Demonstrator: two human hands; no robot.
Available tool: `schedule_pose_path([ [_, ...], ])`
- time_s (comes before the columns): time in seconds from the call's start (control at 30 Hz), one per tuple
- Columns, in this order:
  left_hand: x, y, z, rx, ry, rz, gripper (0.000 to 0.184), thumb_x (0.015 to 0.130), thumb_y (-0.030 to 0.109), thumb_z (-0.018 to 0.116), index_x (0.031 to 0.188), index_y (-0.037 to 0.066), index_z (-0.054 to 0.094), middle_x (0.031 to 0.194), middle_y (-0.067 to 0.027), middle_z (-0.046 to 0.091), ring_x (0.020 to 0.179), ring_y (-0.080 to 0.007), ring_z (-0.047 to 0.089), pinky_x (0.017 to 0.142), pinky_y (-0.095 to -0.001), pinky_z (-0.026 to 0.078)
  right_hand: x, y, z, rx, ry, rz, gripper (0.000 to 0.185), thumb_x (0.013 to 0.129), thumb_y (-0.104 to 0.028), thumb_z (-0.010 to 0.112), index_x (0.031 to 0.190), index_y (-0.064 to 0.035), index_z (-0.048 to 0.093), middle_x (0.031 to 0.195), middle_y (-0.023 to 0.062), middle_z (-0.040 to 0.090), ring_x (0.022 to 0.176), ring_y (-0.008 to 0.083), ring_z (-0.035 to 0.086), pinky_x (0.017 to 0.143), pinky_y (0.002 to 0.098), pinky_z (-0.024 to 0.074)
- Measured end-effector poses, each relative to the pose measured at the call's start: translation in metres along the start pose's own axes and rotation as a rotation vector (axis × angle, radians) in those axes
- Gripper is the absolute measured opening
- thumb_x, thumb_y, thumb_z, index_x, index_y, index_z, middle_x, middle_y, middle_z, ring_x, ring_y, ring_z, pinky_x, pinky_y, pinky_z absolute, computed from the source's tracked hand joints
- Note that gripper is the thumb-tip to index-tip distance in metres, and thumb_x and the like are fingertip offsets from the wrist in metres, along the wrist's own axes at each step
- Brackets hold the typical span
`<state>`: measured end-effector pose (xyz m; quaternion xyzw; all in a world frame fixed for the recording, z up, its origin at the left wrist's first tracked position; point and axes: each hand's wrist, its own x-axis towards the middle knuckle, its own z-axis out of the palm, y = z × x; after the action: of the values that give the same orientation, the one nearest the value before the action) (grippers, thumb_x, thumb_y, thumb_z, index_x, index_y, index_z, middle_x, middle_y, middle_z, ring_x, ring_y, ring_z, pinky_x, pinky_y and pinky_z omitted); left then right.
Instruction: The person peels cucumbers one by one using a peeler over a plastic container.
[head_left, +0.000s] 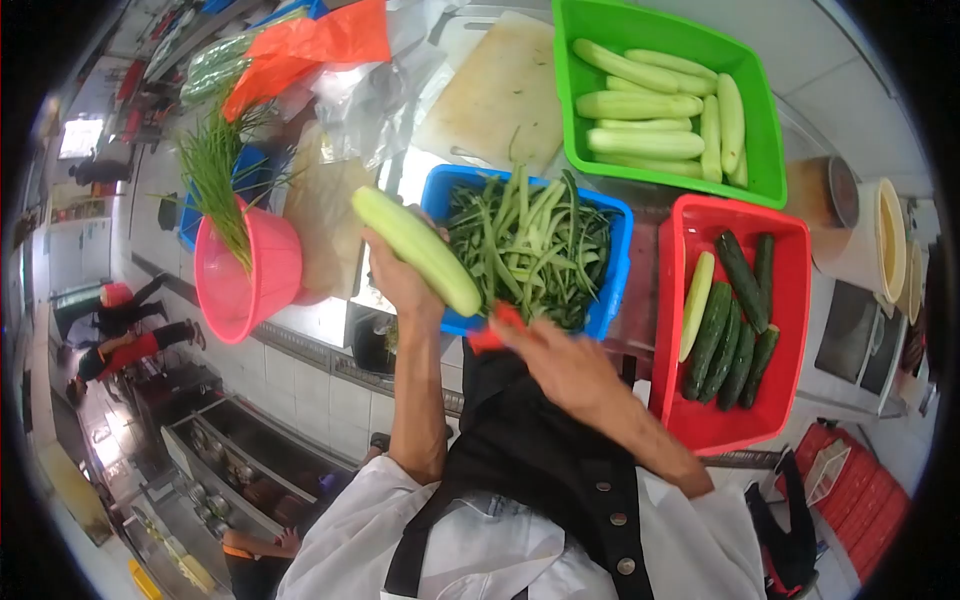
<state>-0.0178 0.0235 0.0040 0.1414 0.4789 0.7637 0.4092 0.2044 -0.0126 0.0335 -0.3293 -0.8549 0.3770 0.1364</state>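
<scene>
My left hand (402, 278) is wrapped round a pale green, peeled cucumber (418, 248), tilted over the left edge of a blue tub (622, 275). Long green strips of peel (530, 235) fill that tub. By the cucumber's lower end, my right hand (565, 368) is closed on a red peeler (488, 335); motion blurs it and its blade cannot be made out. On the right, a red tub (735, 435) holds several dark green cucumbers (712, 335) and one pale peeled one (697, 305). Several peeled cucumbers (640, 105) lie in a green tub (772, 150) at the back.
Cutting boards (495, 90) and plastic bags (375, 110) lie behind the blue tub. A pink bucket (250, 275) with long green stalks (215, 170) stands left. Round containers (865, 240) are at far right. Other people (130, 345) are in the kitchen around me.
</scene>
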Motion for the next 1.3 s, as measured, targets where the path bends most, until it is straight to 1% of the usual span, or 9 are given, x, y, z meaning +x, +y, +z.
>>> schedule_pose_path([
  [0.17, -0.008, 0.002, -0.002, -0.172, -0.115, -0.078, 0.061, 0.100, 0.055, 0.024, 0.112, 0.003, 0.053, 0.091, -0.0100, 0.058, 0.073, -0.0194, 0.056, 0.065, -0.0304, 0.048, 0.029, -0.013, -0.042, 0.045, 0.065, 0.059, 0.056, 0.088, -0.009, 0.054, 0.141, -0.0210, 0.042, 0.096, 0.0146, 0.052, 0.062, 0.0380, 0.060, 0.054, 0.0467, 0.0512],
  [0.23, -0.024, -0.001, 0.016, 0.238, -0.164, -0.125, 0.057, 0.102, 0.048, 0.025, 0.110, 0.001, 0.055, 0.087, -0.0088, 0.060, 0.072, -0.0143, 0.056, 0.062, -0.0289, 0.048, 0.063, -0.018, -0.061, 0.106, 0.205, 0.097, 0.049, 0.092, -0.005, 0.050, 0.139, -0.0171, 0.046, 0.087, 0.0148, 0.048, 0.072, 0.0357, 0.057, 0.062, 0.0448, 0.0454],
  [0.5, -0.027, -0.001, -0.002, 0.573, -0.258, -0.120, 0.051, 0.103, 0.044, 0.030, 0.113, 0.001, 0.054, 0.098, -0.0098, 0.063, 0.083, -0.0152, 0.061, 0.071, -0.0297, 0.051, 0.073, -0.008, -0.052, 0.178, 0.133, 0.050, 0.051, 0.091, -0.005, 0.050, 0.140, -0.0168, 0.045, 0.090, 0.0147, 0.050, 0.076, 0.0355, 0.056, 0.066, 0.0449, 0.0460],
  [0.63, 0.003, -0.001, -0.001, -0.031, 0.165, 0.129, 0.053, 0.103, 0.048, 0.026, 0.107, 0.002, 0.052, 0.089, -0.0096, 0.058, 0.078, -0.0179, 0.056, 0.072, -0.0336, 0.049, 0.008, -0.007, -0.018, 0.026, -0.143, 0.095, 0.056, 0.084, -0.006, 0.056, 0.138, -0.0198, 0.046, 0.092, 0.0127, 0.051, 0.071, 0.0340, 0.061, 0.063, 0.0448, 0.0521],
  [0.77, -0.006, 0.003, 0.006, -0.065, 0.086, 0.055, 0.056, 0.102, 0.050, 0.026, 0.123, 0.002, 0.047, 0.092, -0.0097, 0.058, 0.084, -0.0202, 0.054, 0.079, -0.0348, 0.047, 0.017, -0.018, -0.032, 0.041, 0.038, 0.030, 0.055, 0.086, -0.008, 0.055, 0.138, -0.0212, 0.046, 0.093, 0.0125, 0.052, 0.063, 0.0356, 0.060, 0.057, 0.0446, 0.0518],
  [0.9, -0.040, -0.001, 0.036, 0.043, -0.046, -0.141, 0.057, 0.102, 0.051, 0.027, 0.121, 0.001, 0.050, 0.097, -0.0086, 0.061, 0.084, -0.0172, 0.059, 0.073, -0.0311, 0.050, 0.080, -0.011, -0.058, 0.098, 0.290, 0.004, 0.050, 0.087, -0.006, 0.054, 0.135, -0.0162, 0.048, 0.092, 0.0149, 0.053, 0.063, 0.0380, 0.058, 0.056, 0.0469, 0.0489],
  [0.97, -0.046, 0.000, 0.038, 0.390, -0.157, -0.003, 0.046, 0.104, 0.038, 0.030, 0.115, 0.001, 0.055, 0.091, -0.0054, 0.060, 0.076, -0.0107, 0.056, 0.065, -0.0264, 0.046, 0.088, -0.011, -0.062, 0.103, 0.266, 0.014, 0.051, 0.088, -0.005, 0.051, 0.138, -0.0161, 0.046, 0.089, 0.0144, 0.051, 0.069, 0.0361, 0.057, 0.060, 0.0449, 0.0475],
  [1.1, -0.037, 0.000, 0.006, 0.543, -0.179, -0.032, 0.052, 0.103, 0.047, 0.030, 0.112, 0.002, 0.055, 0.097, -0.0077, 0.061, 0.081, -0.0132, 0.060, 0.071, -0.0285, 0.050, 0.078, -0.007, -0.057, 0.107, 0.176, -0.051, 0.052, 0.085, -0.006, 0.054, 0.135, -0.0137, 0.048, 0.094, 0.0148, 0.054, 0.072, 0.0366, 0.061, 0.060, 0.0458, 0.0511],
  [1.3, 0.003, 0.011, -0.014, -0.110, 0.113, 0.075, 0.056, 0.101, 0.053, 0.028, 0.116, 0.004, 0.048, 0.092, -0.0082, 0.055, 0.083, -0.0199, 0.053, 0.072, -0.0367, 0.047, -0.004, -0.001, -0.002, -0.139, -0.117, -0.126, 0.056, 0.084, -0.007, 0.055, 0.138, -0.0191, 0.047, 0.100, 0.0138, 0.053, 0.065, 0.0337, 0.064, 0.056, 0.0455, 0.0537],
])
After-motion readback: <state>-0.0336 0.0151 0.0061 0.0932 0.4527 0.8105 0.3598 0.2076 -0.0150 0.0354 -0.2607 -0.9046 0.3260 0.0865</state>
